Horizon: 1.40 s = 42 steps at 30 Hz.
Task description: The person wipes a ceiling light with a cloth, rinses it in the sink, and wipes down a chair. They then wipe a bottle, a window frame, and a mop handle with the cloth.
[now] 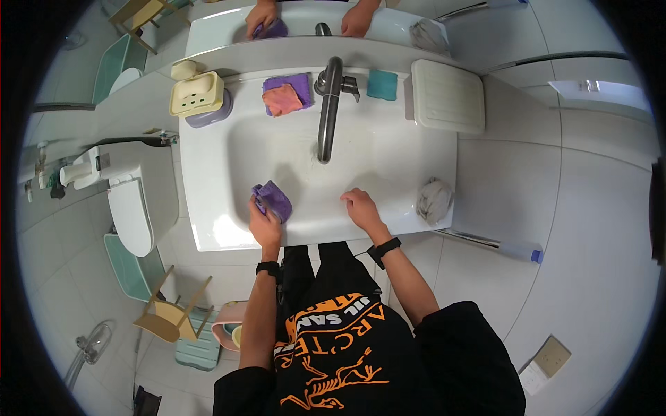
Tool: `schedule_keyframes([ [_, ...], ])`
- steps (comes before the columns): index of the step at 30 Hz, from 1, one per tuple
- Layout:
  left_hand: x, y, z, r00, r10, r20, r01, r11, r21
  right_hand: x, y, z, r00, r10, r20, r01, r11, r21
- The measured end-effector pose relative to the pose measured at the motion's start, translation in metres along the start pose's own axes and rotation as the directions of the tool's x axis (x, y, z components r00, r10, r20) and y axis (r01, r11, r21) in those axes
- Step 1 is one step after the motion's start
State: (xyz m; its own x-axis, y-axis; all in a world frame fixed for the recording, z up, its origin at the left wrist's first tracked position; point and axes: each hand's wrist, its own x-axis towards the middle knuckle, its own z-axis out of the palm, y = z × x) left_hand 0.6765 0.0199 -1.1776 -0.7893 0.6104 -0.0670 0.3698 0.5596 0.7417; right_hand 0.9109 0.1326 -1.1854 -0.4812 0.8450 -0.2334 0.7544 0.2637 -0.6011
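My left hand (265, 228) grips a folded purple cloth (276, 200) at the front left of the white washbasin (208, 197). Over the basin's front right part hangs my right hand (362, 209), its fingers curled in and nothing visible in them. The metal faucet (329, 119) reaches out from the back rim between and beyond both hands. Faint marks show by the spout tip; whether water runs, I cannot tell. Behind the basin, an orange cloth (282, 99) lies on a second purple cloth (302, 83). A teal cloth (382, 85) lies right of the faucet.
A yellow soap dish (179, 107) with soap stands back left, and a lidded pale box (448, 96) back right. A crumpled grey-white bundle (434, 202) sits on the right rim. Left are a toilet (130, 213) and a small chair (174, 317). A mirror (218, 41) rises behind.
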Motion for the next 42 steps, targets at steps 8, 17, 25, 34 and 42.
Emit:
schedule_keyframes([
  [8, 0.0, -0.005, 0.0, 0.999, 0.029, 0.026, -0.03, 0.997, 0.064, -0.004, -0.016, 0.003, 0.996, 0.0, -0.09, -0.01, 0.994, -0.106],
  [17, 0.002, 0.005, -0.001, 1.0, 0.014, 0.027, -0.016, 0.996, 0.084, -0.002, -0.018, 0.001, 0.997, 0.028, -0.075, -0.04, 0.986, -0.163],
  [25, 0.0, -0.002, 0.003, 0.999, 0.017, 0.045, -0.021, 0.996, 0.082, -0.003, -0.016, 0.001, 0.996, 0.055, -0.07, -0.065, 0.988, -0.144],
  [34, 0.001, -0.003, 0.003, 0.998, 0.043, 0.049, -0.047, 0.993, 0.104, -0.001, -0.019, -0.001, 0.997, 0.058, -0.047, -0.066, 0.983, -0.174],
  [42, 0.0, -0.003, 0.004, 0.999, 0.037, 0.033, -0.042, 0.99, 0.133, 0.0, -0.022, -0.004, 0.993, 0.117, 0.02, -0.111, 0.979, -0.171],
])
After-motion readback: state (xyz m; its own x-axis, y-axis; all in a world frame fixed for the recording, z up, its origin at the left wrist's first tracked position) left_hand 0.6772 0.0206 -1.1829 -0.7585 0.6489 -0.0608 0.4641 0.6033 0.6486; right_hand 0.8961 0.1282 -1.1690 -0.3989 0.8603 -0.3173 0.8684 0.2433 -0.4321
